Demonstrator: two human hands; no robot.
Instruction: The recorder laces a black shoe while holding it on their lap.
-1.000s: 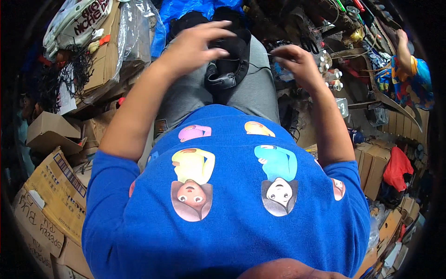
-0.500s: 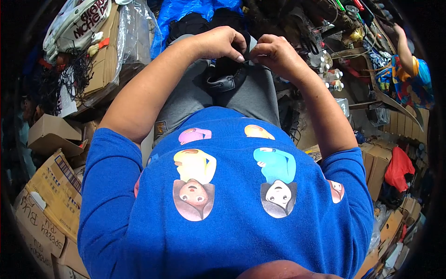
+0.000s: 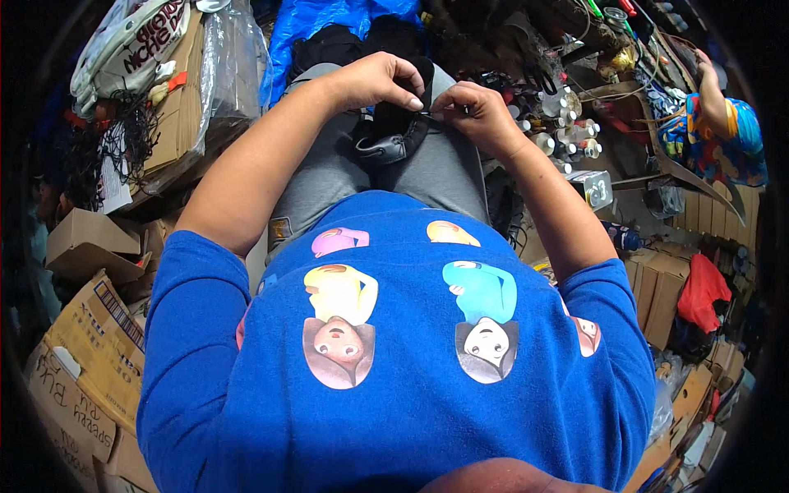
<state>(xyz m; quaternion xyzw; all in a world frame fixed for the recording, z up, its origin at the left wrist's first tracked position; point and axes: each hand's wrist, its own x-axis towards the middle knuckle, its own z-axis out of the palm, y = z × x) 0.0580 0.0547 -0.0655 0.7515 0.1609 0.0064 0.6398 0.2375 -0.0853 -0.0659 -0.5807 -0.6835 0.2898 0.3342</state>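
Observation:
My left hand (image 3: pixel 378 80) and my right hand (image 3: pixel 472 115) meet above my lap, fingertips almost touching. Both pinch a thin dark wire (image 3: pixel 429 111) stretched between them. Below the hands a black and grey piece of gear (image 3: pixel 386 144), soft-looking with a rounded edge, lies on my grey trousers (image 3: pixel 329 181). What the wire connects to is hidden by my fingers.
Cardboard boxes (image 3: pixel 90 345) are stacked at the left, with a clear plastic bag (image 3: pixel 222 74) over one. A blue tarp (image 3: pixel 320 25) lies ahead. Small bottles and tools (image 3: pixel 559 123) clutter the right. Another person in a bright patterned shirt (image 3: pixel 723 140) sits at far right.
My hands came together from apart a second ago, closed over the black item, and now have drawn slightly toward me, pinching the wire.

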